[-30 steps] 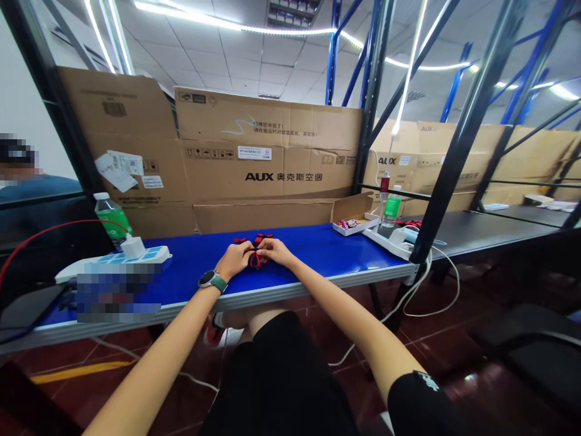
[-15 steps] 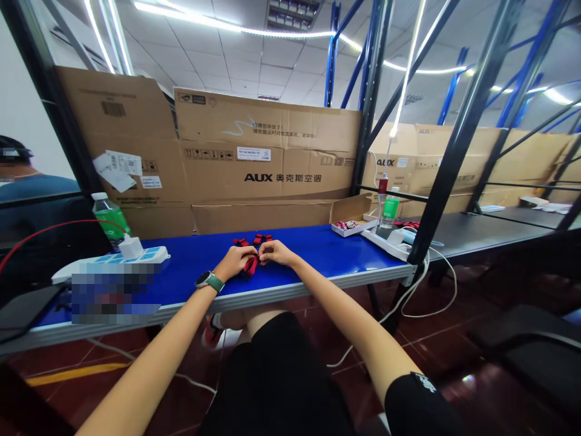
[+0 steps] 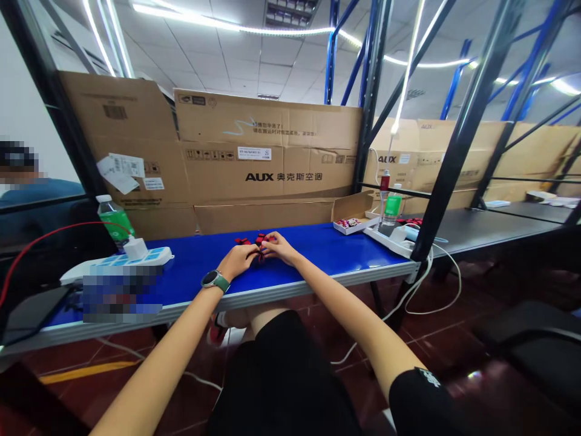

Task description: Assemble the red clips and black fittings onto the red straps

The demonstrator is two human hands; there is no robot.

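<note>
My left hand point(image 3: 239, 260), with a watch point(image 3: 210, 278) on its wrist, is closed at the fingertips over a small red-and-black fabric piece point(image 3: 261, 257). From the other side, my right hand point(image 3: 280, 249) pinches at the same piece, the fingers of both hands nearly meeting. Most of the piece is hidden by the fingers, and its exact kind cannot be made out. Just beyond the hands, another red-and-black fabric piece point(image 3: 242, 241) lies on the blue table top point(image 3: 313, 248), and more red-and-black fabric point(image 3: 261, 238) lies beside it.
A white power strip point(image 3: 157, 257) with a plugged-in charger and a bottle point(image 3: 113, 218) stand to the left. At the right are an open small carton point(image 3: 351, 225) with colourful bits, another bottle point(image 3: 393, 206) and a black rack post point(image 3: 447, 157). Cardboard point(image 3: 272, 136) walls the back; a person point(image 3: 40, 200) sits far left.
The red-and-black piece hung visibly below the fingers; now less of it shows between them. My right hand has tilted upward, and its fingers have come closer to the left hand's.
</note>
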